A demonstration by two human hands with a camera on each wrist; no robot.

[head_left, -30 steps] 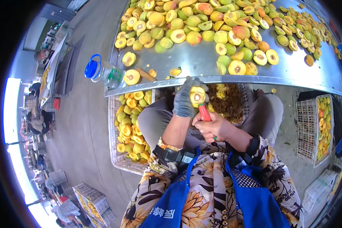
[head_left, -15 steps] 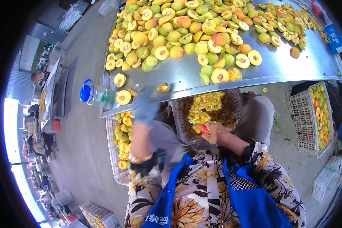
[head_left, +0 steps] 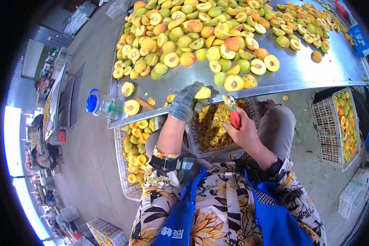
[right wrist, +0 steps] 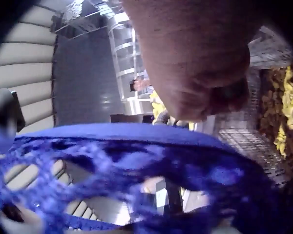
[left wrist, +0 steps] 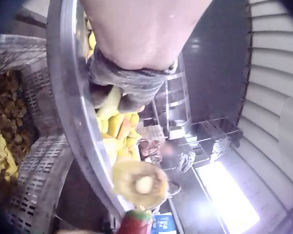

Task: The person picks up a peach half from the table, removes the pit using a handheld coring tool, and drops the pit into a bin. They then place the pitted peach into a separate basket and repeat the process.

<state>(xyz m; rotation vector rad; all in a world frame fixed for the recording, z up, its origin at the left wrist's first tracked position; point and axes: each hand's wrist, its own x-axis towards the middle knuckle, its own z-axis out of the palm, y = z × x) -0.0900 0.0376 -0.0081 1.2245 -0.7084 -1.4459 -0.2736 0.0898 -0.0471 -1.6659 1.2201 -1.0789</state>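
Note:
In the head view my left hand [head_left: 183, 103], in a grey knit glove, holds a green-yellow peach half [head_left: 203, 93] at the table's front edge. My bare right hand [head_left: 245, 130] grips the red handle of a pitting tool [head_left: 235, 118], its tip pointing up. On that tip sits a scooped-out piece with the stone [left wrist: 142, 184], facing the camera in the left wrist view. The tool stands to the right of the peach half, apart from it. In the right wrist view, blue cloth covers much of the picture and the tool is hidden.
A metal table [head_left: 184, 100] bears a heap of peach halves [head_left: 184, 41]. A crate [head_left: 191, 141] of stones and scraps stands below its edge, another crate [head_left: 119, 151] with pitted halves to the left. A bottle with blue cap [head_left: 110, 105] lies at the table's left corner.
The left hand held a half against the tool, swung left in a blur, and is now back at the edge with a peach half. The right hand has raised the tool from over the scrap crate.

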